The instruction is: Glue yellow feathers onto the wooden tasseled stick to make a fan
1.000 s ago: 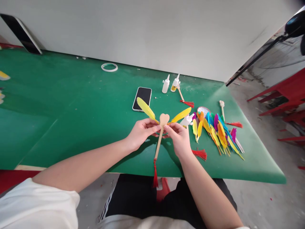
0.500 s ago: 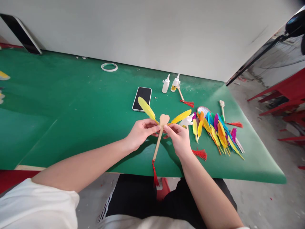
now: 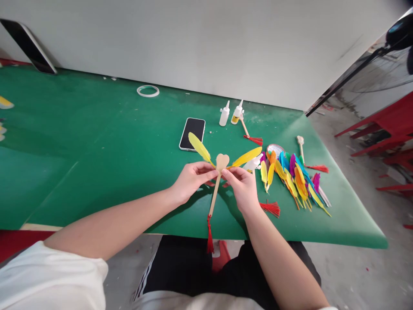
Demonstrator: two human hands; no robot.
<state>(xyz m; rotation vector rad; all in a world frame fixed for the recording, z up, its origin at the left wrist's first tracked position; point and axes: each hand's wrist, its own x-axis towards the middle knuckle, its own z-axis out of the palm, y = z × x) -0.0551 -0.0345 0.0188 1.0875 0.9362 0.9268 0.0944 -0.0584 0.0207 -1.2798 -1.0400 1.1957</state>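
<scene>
Between my two hands is a heart-topped wooden stick [image 3: 215, 193], its head pointing away from me. From its lower end hangs a red tassel [image 3: 210, 236] over the table edge. My left hand [image 3: 189, 185] pinches the neck of the stick from the left, and my right hand [image 3: 241, 187] pinches it from the right. A yellow feather [image 3: 199, 146] slants up to the left from behind the head, and another yellow feather [image 3: 248, 156] slants up to the right. My fingers hide the quill ends. A white-capped bottle [image 3: 253, 163] lies partly behind my right hand.
On the green table [image 3: 106, 142] are a phone [image 3: 192, 134], two glue bottles [image 3: 225, 114], a tape ring [image 3: 148, 91] and loose colored feathers [image 3: 300, 181]. More tasseled sticks [image 3: 301, 150] lie at the right. A tablet-like device [image 3: 30, 47] leans on the wall at far left.
The feathers have shifted slightly to the right, and the stick's lower end and tassel have swung a little rightward. Both hands keep their hold.
</scene>
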